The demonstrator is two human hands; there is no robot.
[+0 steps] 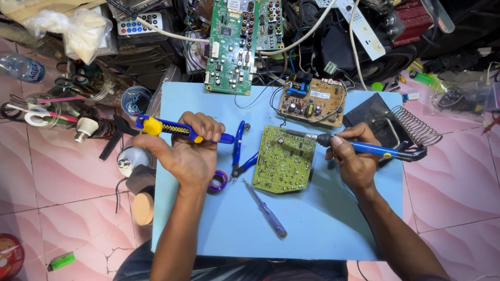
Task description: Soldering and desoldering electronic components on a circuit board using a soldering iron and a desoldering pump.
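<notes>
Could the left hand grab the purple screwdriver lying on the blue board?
Probably not right away. The left hand is full, gripping the solder sucker. The screwdriver lies bare on the board with nothing over it, so the path looks free once the hand lets go.

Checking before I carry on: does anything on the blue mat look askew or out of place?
Nothing looks damaged or spilled. The green circuit board lies slightly tilted on the blue mat, its lower right corner lifted a little. Blue cutters and a screwdriver lie loose beside it.
</notes>
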